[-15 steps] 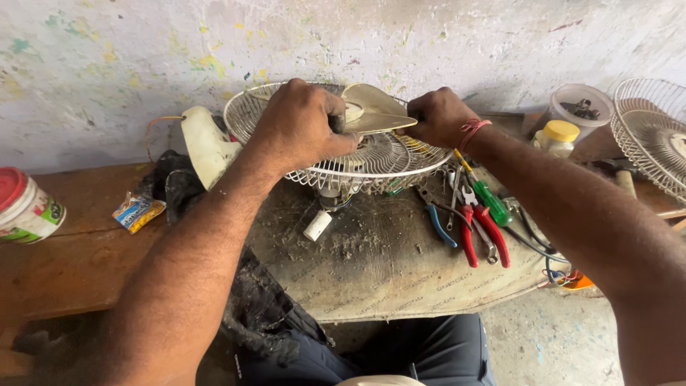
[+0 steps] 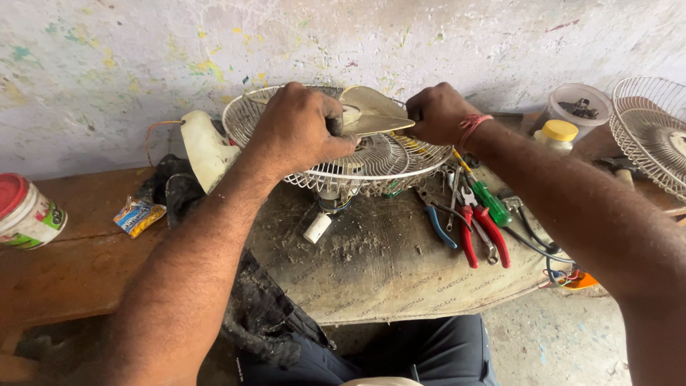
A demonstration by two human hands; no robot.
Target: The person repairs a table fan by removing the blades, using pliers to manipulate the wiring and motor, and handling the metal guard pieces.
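Gripping the fan blade, left hand and right hand fingers.

Dusty cream fan blade sits inside tilted white wire guard.

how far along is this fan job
Done: one wire grille lies apart at the right, and tools are laid out. In hand: the left hand and right hand grip the fan blade over the rear guard. Left: the blade remains on the fan.
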